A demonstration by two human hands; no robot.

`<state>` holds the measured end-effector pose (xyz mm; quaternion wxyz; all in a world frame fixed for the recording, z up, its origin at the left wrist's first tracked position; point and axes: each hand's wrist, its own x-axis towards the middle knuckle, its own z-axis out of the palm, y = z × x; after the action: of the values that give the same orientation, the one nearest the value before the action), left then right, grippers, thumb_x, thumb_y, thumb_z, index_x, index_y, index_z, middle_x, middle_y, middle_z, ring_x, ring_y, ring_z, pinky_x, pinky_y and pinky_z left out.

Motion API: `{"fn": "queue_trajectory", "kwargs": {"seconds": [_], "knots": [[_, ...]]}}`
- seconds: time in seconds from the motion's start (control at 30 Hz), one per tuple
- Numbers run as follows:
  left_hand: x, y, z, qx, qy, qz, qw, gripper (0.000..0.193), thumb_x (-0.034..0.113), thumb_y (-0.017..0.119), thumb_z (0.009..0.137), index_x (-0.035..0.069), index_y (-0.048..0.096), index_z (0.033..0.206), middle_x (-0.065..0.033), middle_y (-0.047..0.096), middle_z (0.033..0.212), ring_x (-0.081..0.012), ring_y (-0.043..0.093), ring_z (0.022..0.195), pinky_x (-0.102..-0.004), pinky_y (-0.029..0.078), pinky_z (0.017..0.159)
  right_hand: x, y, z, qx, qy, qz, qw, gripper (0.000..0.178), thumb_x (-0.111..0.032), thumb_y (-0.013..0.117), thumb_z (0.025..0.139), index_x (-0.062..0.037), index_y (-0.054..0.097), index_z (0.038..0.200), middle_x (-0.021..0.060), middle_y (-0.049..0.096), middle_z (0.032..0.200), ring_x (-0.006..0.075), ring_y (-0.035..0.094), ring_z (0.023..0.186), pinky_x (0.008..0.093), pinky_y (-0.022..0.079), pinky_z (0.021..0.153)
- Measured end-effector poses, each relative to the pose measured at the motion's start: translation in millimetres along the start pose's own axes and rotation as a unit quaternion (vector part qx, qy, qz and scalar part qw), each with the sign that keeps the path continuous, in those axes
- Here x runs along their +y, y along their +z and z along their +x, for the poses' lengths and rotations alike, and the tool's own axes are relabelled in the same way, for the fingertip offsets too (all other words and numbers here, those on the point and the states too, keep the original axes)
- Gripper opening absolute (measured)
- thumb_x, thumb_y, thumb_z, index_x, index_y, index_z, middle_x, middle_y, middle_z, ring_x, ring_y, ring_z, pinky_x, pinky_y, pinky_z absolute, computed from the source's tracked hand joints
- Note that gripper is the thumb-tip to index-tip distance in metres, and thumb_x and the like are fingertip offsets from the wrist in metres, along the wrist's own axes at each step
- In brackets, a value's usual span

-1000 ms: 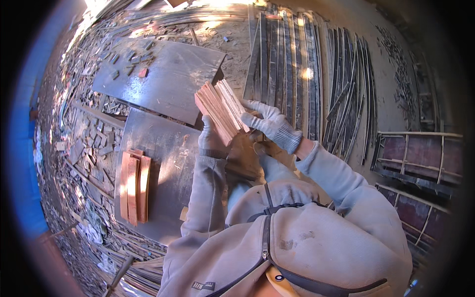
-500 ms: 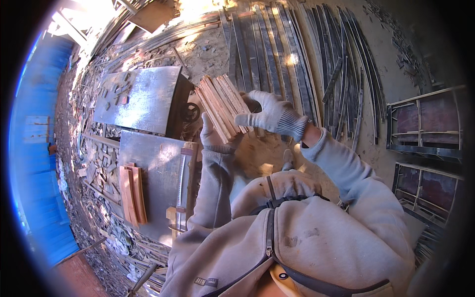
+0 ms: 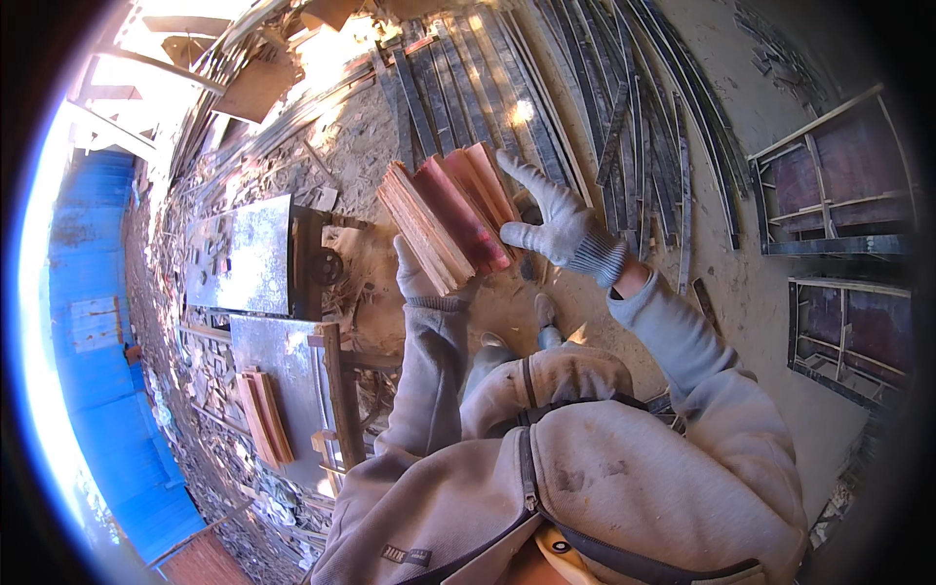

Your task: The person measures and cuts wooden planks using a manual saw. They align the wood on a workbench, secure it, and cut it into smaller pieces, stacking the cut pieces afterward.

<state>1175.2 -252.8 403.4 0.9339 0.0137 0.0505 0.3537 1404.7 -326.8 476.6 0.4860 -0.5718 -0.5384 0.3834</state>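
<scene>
A bundle of short wooden strips (image 3: 426,226) with rough, pale edges is held up before my chest. My gloved left hand (image 3: 417,276) is closed around it from below, thumb along its left side; the other fingers are hidden. Toward the right the bundle fans apart, and a strip with a smooth red face (image 3: 458,210) lies exposed among the others. My gloved right hand (image 3: 556,216) is at the bundle's right edge with index finger and thumb spread wide. The thumb tip is at or very near the rightmost strips; I cannot tell whether it touches.
To the left stand two metal-topped tables (image 3: 278,336), the nearer bearing a few reddish wood strips (image 3: 263,417). A handwheel (image 3: 331,265) sits beside the farther one. Scraps litter the ground. Long dark boards (image 3: 546,88) lie ahead; framed panels (image 3: 829,190) are at the right.
The bundle has parted, baring red faces that were pressed together before. My right hand has loosened from its right side, fingers spreading. The surroundings have shifted in view.
</scene>
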Motion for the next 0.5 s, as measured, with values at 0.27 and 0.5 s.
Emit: {"fn": "queue_trajectory", "kwargs": {"seconds": [0.27, 0.5], "knots": [[-12, -14, 24, 0.013, -0.014, -0.010, 1.000, 0.089, 0.067, 0.065, 0.096, 0.011, 0.042, 0.161, -0.0218, 0.058, 0.152, -0.0487, 0.060, 0.133, -0.0733, 0.046, 0.110, -1, -10, -19, 0.118, 0.064, -0.170, 0.976, 0.092, -0.009, 0.070, 0.082, -0.0002, 0.031, 0.166, 0.0300, 0.053, 0.157, 0.0372, 0.061, 0.138, 0.0405, 0.052, 0.115], [-3, -8, 19, 0.043, 0.029, 0.061, 0.997, 0.077, 0.044, 0.074, 0.098, 0.005, 0.044, 0.158, -0.0184, 0.059, 0.152, -0.0419, 0.060, 0.135, -0.0609, 0.048, 0.114, -39, -19, -7, 0.310, 0.046, -0.038, 0.949, 0.071, -0.011, 0.063, 0.083, 0.0082, 0.050, 0.151, 0.0195, 0.078, 0.104, 0.0226, 0.077, 0.088, 0.0369, 0.064, 0.080]]}}
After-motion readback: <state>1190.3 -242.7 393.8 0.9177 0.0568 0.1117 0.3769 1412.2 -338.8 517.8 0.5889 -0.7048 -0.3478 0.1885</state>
